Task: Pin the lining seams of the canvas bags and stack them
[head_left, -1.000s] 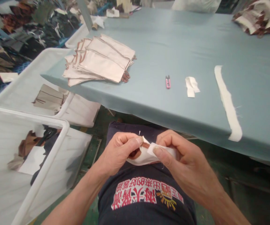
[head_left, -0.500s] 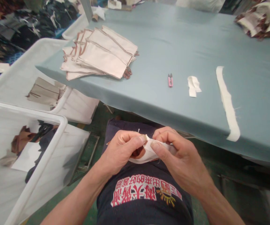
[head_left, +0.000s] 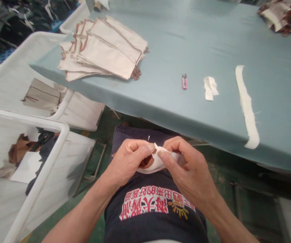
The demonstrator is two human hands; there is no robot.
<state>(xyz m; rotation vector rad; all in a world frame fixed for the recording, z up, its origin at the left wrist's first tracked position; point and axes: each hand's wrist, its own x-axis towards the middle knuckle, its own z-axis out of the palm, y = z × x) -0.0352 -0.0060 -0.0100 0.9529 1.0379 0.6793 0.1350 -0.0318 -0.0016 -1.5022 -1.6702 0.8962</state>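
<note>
Over my lap, in front of the table edge, I hold a small piece of white cloth with brown trim (head_left: 153, 166). My left hand (head_left: 130, 158) pinches its edge between thumb and fingers. My right hand (head_left: 183, 158) pinches the same cloth close beside, thumb on top. The fingertips of both hands nearly meet, and part of the cloth is hidden under them. On the table lie pink thread snips (head_left: 184, 82), a short folded white strip (head_left: 210, 88) and a long white fabric strip (head_left: 247, 108).
A stack of cream cloth pieces with brown edging (head_left: 110, 50) lies at the left of the blue-green table (head_left: 170, 104). More brown and cream pieces (head_left: 284, 15) are heaped at the far right. White bins (head_left: 65, 130) holding fabric stand at my left.
The view has shifted slightly, so the table things sit a little higher in it. Both hands keep their pinch on the cloth, with hardly any movement.
</note>
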